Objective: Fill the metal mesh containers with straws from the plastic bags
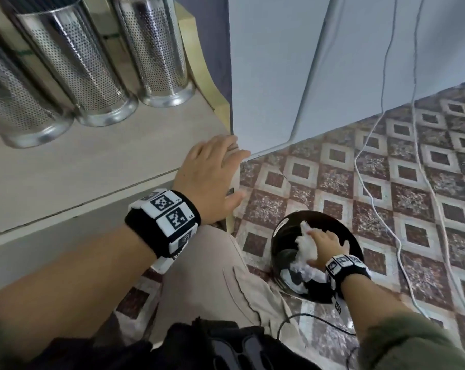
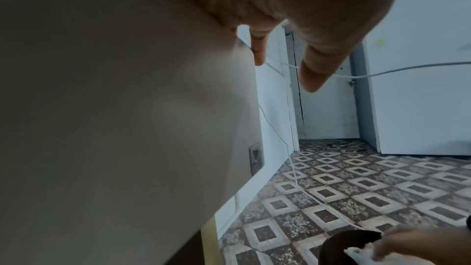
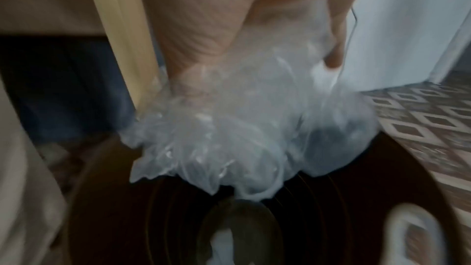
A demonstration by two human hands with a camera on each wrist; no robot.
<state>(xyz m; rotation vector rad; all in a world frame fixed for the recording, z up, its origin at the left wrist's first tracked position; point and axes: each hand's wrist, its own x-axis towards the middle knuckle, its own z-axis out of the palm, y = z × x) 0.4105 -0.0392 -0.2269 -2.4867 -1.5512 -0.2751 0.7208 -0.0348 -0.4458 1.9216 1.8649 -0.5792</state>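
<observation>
Three perforated metal containers [image 1: 76,65] stand upright at the back left of the beige table [image 1: 66,169]; what they hold is hidden. My left hand [image 1: 234,172] rests flat on the table's right corner, its fingers [image 2: 258,55] straight and draped over the edge, holding nothing. Low on the floor to the right, my right hand [image 1: 319,247] grips a crumpled clear plastic bag [image 1: 304,244] in the mouth of a round black bin [image 1: 346,231]. From the right wrist, the bag [image 3: 229,132] bunches under my palm above the bin [image 3: 382,168]. No straws show.
The floor [image 1: 386,182] is patterned tile. White cables [image 1: 370,188] trail down the white wall panels [image 1: 279,62] and across it. A thin black cable [image 1: 306,316] lies near my beige-trousered knee [image 1: 204,276]. The table edge is right of the containers.
</observation>
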